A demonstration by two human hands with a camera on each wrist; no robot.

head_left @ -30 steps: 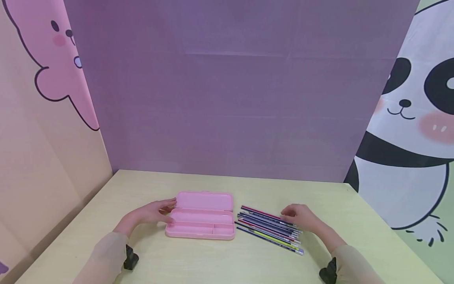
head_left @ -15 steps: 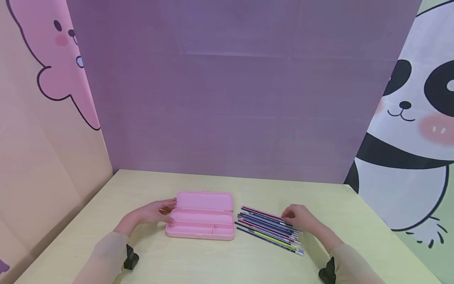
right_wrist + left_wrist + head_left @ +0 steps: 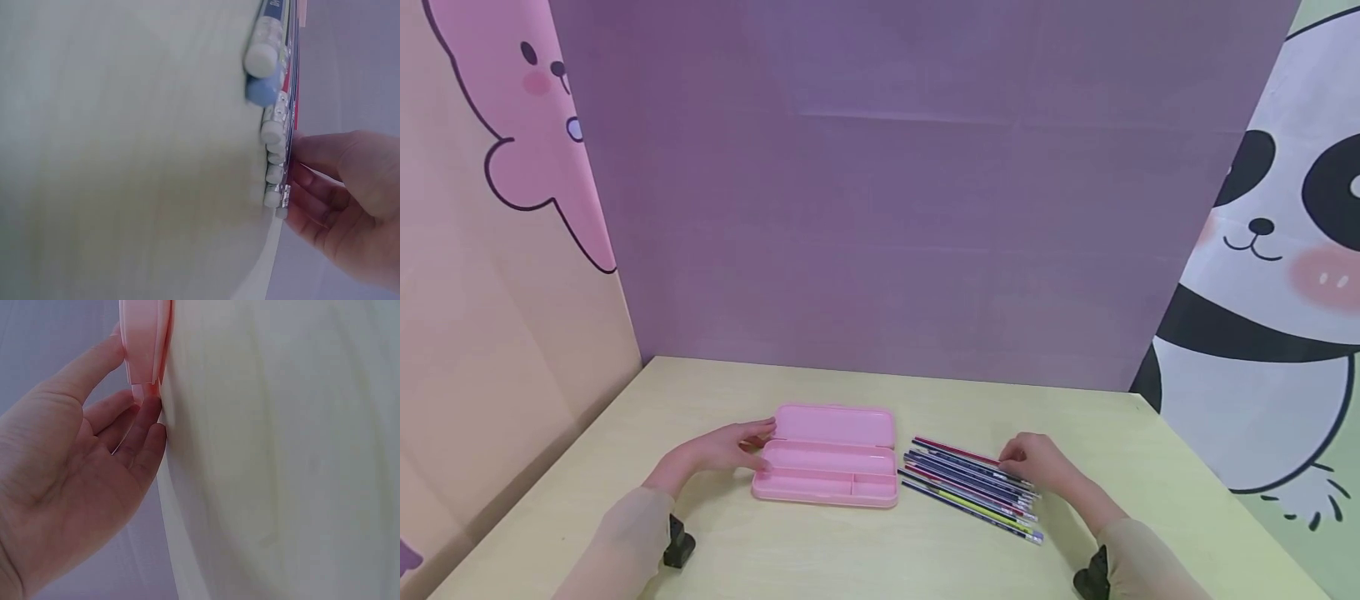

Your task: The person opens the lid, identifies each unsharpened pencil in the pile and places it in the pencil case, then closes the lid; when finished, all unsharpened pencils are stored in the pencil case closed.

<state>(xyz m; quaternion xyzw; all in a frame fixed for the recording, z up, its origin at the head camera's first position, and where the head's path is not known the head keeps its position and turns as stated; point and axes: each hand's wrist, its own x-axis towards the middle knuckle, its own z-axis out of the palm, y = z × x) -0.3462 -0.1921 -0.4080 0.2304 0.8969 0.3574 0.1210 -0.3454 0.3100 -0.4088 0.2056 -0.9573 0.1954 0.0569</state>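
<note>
A pink pencil case (image 3: 823,460) lies open on the table, its lid folded back flat and its lower half split by low dividers. My left hand (image 3: 730,447) is at its left end, thumb against the base and relaxed fingers beside the lid's edge. In the left wrist view the fingertips (image 3: 153,428) reach low beside the case (image 3: 145,340). To its right lies a slanting row of pencils (image 3: 966,483), mostly dark blue, some red and yellow. My right hand (image 3: 1037,460) pinches the far red pencil (image 3: 958,451) near its right end. White and blue erasers (image 3: 262,90) show in the right wrist view.
The light wooden table (image 3: 820,558) ends at the back against a purple cloth (image 3: 887,208). Painted walls stand on both sides, with a panda (image 3: 1255,317) on the right. Each wrist carries a small black camera mount (image 3: 679,543).
My right fingertips have shifted very slightly at the far red pencil. The left hand and the case keep their places, while the head view has tilted a little.
</note>
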